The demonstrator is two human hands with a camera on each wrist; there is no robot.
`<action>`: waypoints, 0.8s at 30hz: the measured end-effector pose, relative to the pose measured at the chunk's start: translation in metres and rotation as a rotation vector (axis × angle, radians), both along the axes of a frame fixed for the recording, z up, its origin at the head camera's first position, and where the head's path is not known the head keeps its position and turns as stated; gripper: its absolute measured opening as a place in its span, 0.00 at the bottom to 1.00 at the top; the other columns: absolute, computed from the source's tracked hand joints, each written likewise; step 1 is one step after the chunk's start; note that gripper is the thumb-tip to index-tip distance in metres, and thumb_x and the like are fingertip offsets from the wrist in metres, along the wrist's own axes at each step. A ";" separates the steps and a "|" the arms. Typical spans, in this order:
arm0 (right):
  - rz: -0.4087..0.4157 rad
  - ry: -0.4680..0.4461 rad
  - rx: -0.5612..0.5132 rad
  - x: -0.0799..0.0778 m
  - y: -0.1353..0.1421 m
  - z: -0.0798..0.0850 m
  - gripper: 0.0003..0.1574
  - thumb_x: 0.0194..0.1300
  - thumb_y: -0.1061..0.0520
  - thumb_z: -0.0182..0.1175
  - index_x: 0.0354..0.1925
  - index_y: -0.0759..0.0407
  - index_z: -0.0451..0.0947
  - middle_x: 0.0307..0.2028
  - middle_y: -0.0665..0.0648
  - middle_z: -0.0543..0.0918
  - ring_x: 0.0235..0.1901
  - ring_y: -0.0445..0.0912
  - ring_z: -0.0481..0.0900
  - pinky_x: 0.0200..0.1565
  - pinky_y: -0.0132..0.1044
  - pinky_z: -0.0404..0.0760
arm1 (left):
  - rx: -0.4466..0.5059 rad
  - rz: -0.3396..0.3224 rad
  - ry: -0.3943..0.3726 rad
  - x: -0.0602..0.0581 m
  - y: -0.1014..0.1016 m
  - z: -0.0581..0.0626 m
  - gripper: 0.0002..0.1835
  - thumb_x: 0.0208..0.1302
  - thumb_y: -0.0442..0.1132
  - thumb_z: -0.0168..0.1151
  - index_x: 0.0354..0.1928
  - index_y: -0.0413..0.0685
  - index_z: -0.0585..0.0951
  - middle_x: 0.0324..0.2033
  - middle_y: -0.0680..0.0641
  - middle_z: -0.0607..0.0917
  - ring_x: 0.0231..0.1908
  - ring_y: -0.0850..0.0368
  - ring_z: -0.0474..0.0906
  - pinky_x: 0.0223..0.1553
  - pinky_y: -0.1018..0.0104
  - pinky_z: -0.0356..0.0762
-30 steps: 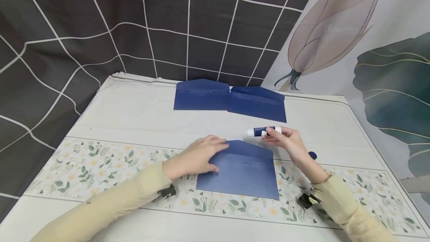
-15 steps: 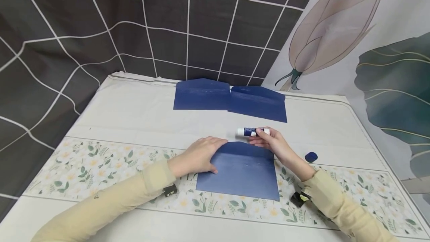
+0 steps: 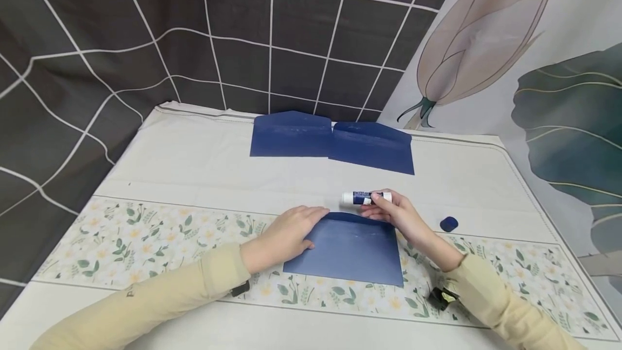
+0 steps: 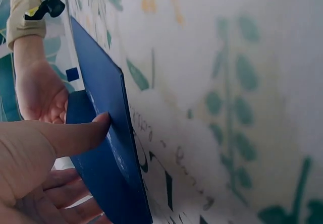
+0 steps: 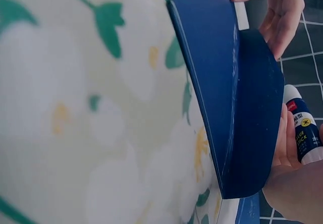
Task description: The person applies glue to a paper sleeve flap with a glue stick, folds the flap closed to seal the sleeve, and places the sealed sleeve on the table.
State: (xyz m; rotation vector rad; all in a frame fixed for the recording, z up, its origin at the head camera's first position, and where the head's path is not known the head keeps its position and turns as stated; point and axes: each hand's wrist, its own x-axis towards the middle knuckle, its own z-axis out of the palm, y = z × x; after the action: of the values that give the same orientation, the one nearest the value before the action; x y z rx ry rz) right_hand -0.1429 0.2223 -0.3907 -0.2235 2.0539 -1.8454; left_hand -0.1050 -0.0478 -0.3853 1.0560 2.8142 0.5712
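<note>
A navy paper envelope (image 3: pixel 345 255) lies on the table, its flap (image 5: pixel 260 115) standing partly raised in the right wrist view. My left hand (image 3: pixel 284 236) is at the envelope's left side. In the left wrist view its thumb (image 4: pixel 83 135) presses on the envelope's body, while the other fingers reach behind the flap. My right hand (image 3: pixel 408 223) holds a glue stick (image 5: pixel 303 128) sideways between thumb and fingers. The glue stick's blue label and white ends show. Fingers of that hand also lie behind the flap's right part.
Two more navy envelopes (image 3: pixel 291 139) lie side by side at the table's back edge, flaps up. A dark blue cap (image 3: pixel 449 224) sits right of my right hand. The table cover (image 3: pixel 165 247) has a floral band. A dark grid curtain (image 3: pixel 243 31) hangs behind.
My right hand has moved left with the glue stick, to the flap. The flap has tilted up from lying flat, and my left hand's fingers have shifted behind it.
</note>
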 end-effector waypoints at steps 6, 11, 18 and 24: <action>0.011 -0.019 0.008 0.007 -0.001 -0.001 0.18 0.75 0.53 0.47 0.51 0.68 0.65 0.36 0.47 0.88 0.38 0.37 0.86 0.44 0.28 0.83 | 0.009 -0.028 0.051 0.002 -0.001 -0.003 0.33 0.53 0.37 0.72 0.63 0.43 0.73 0.60 0.46 0.79 0.58 0.50 0.76 0.59 0.55 0.74; 0.024 -0.034 0.052 0.011 -0.003 -0.002 0.23 0.75 0.52 0.47 0.53 0.72 0.64 0.40 0.56 0.88 0.39 0.37 0.86 0.45 0.27 0.82 | -0.099 -0.076 0.051 0.003 0.000 -0.004 0.31 0.60 0.37 0.65 0.66 0.45 0.70 0.64 0.48 0.75 0.63 0.52 0.72 0.62 0.56 0.72; 0.035 -0.032 0.097 0.014 -0.008 -0.006 0.27 0.75 0.51 0.47 0.55 0.76 0.62 0.46 0.67 0.85 0.40 0.35 0.85 0.47 0.27 0.81 | -0.225 -0.237 0.022 0.005 0.007 -0.003 0.37 0.61 0.22 0.54 0.72 0.44 0.59 0.72 0.46 0.61 0.72 0.51 0.56 0.70 0.48 0.60; 0.019 -0.059 0.075 0.016 -0.012 -0.011 0.23 0.74 0.52 0.49 0.53 0.72 0.64 0.43 0.62 0.87 0.40 0.36 0.86 0.47 0.28 0.82 | -0.266 -0.275 -0.022 0.007 0.013 -0.005 0.33 0.69 0.29 0.49 0.74 0.49 0.57 0.74 0.50 0.55 0.74 0.53 0.49 0.70 0.43 0.55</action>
State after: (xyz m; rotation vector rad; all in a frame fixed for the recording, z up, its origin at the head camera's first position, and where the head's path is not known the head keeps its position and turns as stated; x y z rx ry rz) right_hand -0.1268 0.2107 -0.4017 -0.1659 2.0686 -1.7396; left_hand -0.0985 -0.0349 -0.3900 1.3336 2.5677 0.1745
